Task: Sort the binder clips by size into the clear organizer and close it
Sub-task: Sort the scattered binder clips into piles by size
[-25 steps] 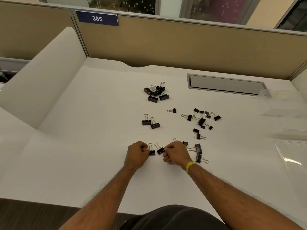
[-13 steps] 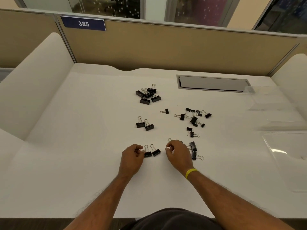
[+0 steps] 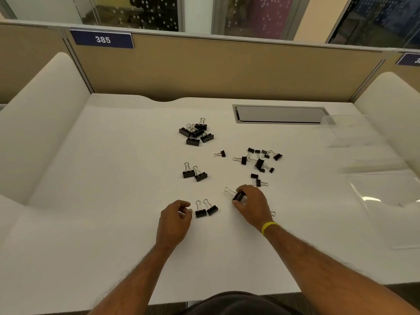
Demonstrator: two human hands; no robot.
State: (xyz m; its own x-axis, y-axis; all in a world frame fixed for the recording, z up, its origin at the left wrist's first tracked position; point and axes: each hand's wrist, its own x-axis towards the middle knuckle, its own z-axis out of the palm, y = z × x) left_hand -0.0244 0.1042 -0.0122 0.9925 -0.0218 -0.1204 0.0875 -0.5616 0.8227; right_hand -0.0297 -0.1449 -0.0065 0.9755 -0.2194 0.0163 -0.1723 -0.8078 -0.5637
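Note:
Black binder clips lie scattered on the white desk. My right hand, with a yellow wristband, pinches a black binder clip whose wire handle sticks out to the left. My left hand rests on the desk with fingers loosely curled and nothing in them, just left of a pair of medium clips. Another pair lies farther back, a pile of large clips behind that, and several small clips to the right. The clear organizer sits open at the right.
A grey cable hatch is set into the desk at the back. Tan partition walls with a "385" sign close the rear. White curved side dividers flank the desk left and right.
My right hand has shifted right, away from the pair of clips, and closed on a single clip. The left hand has loosened beside that pair. The camera view turned slightly right.

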